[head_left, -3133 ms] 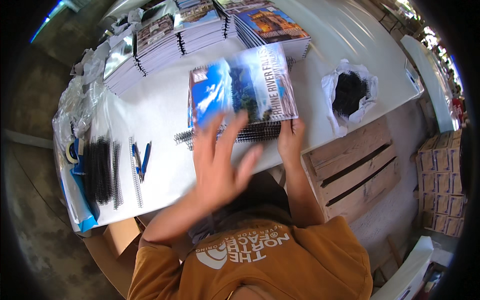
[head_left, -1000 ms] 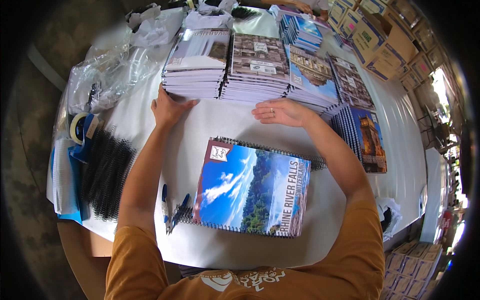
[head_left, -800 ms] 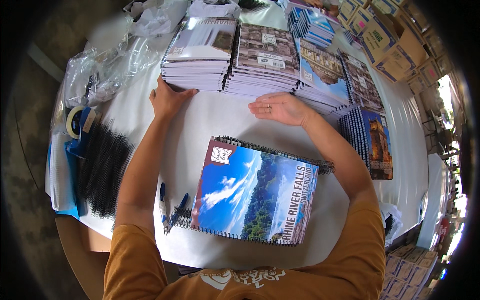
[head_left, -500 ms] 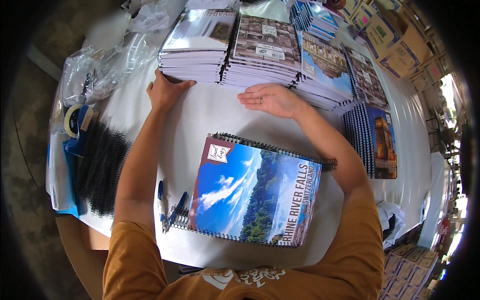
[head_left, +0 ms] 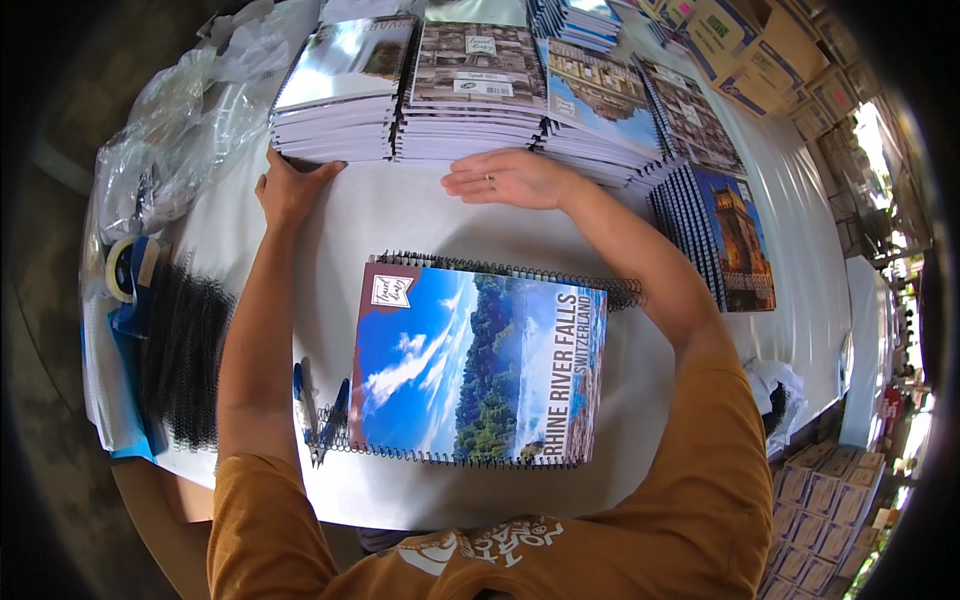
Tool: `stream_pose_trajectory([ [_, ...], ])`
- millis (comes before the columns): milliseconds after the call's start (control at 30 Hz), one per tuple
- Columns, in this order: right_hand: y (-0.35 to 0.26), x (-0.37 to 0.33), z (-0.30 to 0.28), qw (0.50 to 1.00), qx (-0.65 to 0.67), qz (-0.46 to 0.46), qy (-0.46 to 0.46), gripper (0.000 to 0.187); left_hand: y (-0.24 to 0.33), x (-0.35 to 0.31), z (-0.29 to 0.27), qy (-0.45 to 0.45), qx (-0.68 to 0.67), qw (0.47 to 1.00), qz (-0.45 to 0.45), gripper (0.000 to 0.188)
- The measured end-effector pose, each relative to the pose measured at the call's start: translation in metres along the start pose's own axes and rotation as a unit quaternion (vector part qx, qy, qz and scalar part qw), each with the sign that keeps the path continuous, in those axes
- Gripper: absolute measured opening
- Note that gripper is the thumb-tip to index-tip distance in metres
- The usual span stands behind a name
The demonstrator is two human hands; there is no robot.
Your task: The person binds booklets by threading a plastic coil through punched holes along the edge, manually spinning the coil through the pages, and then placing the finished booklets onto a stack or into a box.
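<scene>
At the near left corner of a tall stack of spiral notebooks (head_left: 345,60), my left hand (head_left: 292,192) rests with thumb and fingers spread, touching the stack. My right hand (head_left: 512,180) is open, fingers stretched out together, just in front of the neighbouring stack of grey photo-covered notebooks (head_left: 478,75). It holds nothing. Between my forearms lies a pile of wire-bound notebooks (head_left: 480,365), the top one with a blue sky and waterfall cover. Beside that pile are blue-handled pliers (head_left: 338,408) and another blue-handled tool (head_left: 300,395).
More notebook stacks stand to the right, including a pale-building one (head_left: 600,95) and a tower-covered one (head_left: 735,245). On the left lie black spiral coils (head_left: 185,360), a tape dispenser (head_left: 130,280) and clear plastic bags (head_left: 165,130). Cardboard boxes (head_left: 760,60) are at far right.
The whole view has shifted, so the table and stacks sit farther left in it. Both hands keep nearly the same places by the notebook stacks.
</scene>
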State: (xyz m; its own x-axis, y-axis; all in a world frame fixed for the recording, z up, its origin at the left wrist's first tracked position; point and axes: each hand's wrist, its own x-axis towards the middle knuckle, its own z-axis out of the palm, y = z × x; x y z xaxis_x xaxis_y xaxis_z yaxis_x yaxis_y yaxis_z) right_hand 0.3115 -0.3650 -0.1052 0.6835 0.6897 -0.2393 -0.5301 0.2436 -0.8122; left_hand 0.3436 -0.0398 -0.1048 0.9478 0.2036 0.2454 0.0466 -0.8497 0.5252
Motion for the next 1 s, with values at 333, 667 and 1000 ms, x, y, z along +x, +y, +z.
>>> stream_pose_trajectory([
  [333,-0.012,-0.082,-0.024,0.990,0.127,-0.024,0.063,0.107,-0.001,0.001,0.002,0.003,-0.001,1.000,-0.008,0.096],
  [667,-0.024,-0.098,-0.010,0.938,0.092,-0.004,0.335,0.106,0.003,-0.002,-0.002,0.000,0.002,1.000,-0.006,0.091],
  [1000,-0.042,-0.119,0.015,0.848,-0.118,-0.082,0.509,0.050,0.003,-0.002,0.000,0.010,0.015,1.000,-0.005,0.089],
])
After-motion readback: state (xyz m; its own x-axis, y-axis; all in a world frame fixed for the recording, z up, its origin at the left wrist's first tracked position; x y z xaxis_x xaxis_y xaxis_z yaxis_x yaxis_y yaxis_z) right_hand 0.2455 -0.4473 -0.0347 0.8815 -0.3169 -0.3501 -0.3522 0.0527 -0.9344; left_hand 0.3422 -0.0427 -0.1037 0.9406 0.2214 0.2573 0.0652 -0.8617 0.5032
